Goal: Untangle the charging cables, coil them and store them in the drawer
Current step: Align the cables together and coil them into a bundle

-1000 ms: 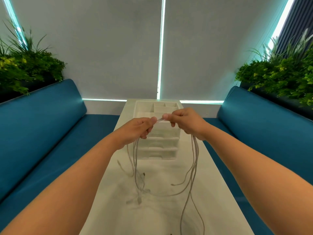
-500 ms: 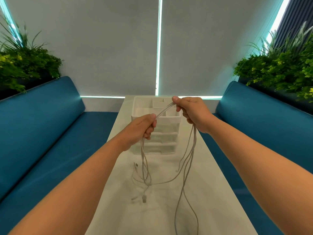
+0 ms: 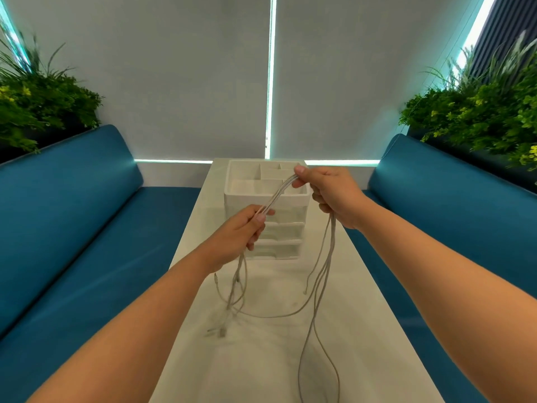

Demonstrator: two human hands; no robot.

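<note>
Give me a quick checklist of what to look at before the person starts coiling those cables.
1. Left hand grip on the cables: ok, fingers curled round the bundle.
2. Right hand grip: ok, pinching the strands.
3. Cables untangled: not ok, several strands hang crossed and looped over the table.
4. Loose ends free: cannot tell, some are blurred.
5. Drawer open in the organizer: not ok, all drawer fronts look shut.
6. Room on the table for coiling: ok.
</note>
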